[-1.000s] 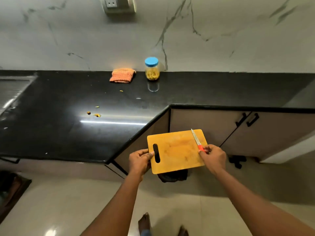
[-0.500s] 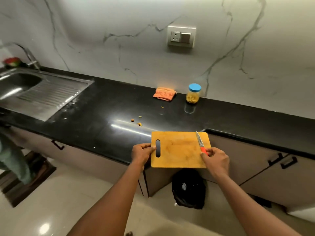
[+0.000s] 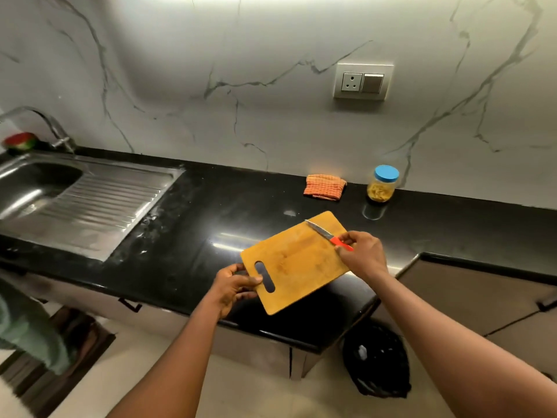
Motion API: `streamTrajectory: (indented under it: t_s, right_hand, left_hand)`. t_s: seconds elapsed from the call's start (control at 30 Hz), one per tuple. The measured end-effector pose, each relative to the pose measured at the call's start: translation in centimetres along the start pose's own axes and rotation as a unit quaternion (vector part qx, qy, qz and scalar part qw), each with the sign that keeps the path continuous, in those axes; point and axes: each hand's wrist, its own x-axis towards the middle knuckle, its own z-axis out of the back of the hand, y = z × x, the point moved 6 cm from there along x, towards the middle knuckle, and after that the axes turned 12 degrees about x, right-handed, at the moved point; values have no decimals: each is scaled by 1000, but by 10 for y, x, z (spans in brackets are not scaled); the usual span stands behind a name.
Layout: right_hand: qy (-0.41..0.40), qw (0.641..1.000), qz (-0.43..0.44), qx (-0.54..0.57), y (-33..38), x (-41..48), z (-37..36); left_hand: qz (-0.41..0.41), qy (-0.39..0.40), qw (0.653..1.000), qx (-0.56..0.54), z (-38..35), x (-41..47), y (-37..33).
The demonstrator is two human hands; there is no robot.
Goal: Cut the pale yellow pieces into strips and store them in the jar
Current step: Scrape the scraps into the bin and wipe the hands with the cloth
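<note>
Wooden board [image 3: 298, 263], stiff, light: my left hand [image 3: 233, 286] grips its slotted end, my right hand [image 3: 363, 254] pinches knife [image 3: 325, 235] and far edge, over the worktop [image 3: 211, 224]. Jar [image 3: 382, 184], lidded, strips [image 3: 378, 193] inside, by the wall; likely smooth, I'd grasp its body.

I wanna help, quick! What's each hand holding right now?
Left hand: grips the cutting board at its handle end.
Right hand: holds the knife against the board's far edge.

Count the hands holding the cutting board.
2. The left hand grips the cutting board at its slotted end. The right hand holds the opposite end, pinching the knife against it. Neither is hidden.
</note>
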Motion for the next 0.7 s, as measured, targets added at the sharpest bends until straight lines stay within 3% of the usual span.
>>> streamTrajectory:
  t_s: [0.23,0.37,0.5,0.7]
  right_hand:
    - [91,990,67,-84,39,83,-78]
    - [141,977,111,-116,67,124,-130]
    - [205,958,141,-142,87,157,-188]
    - [251,932,187,-183,106,190,-247]
  left_hand:
    - [3,-2,999,47,45,42,-5]
    - [29,-89,995,36,82,71,-11]
    - [61,-180,976,106,119,90,-9]
    - [80,-192,950,231,144,115,-15]
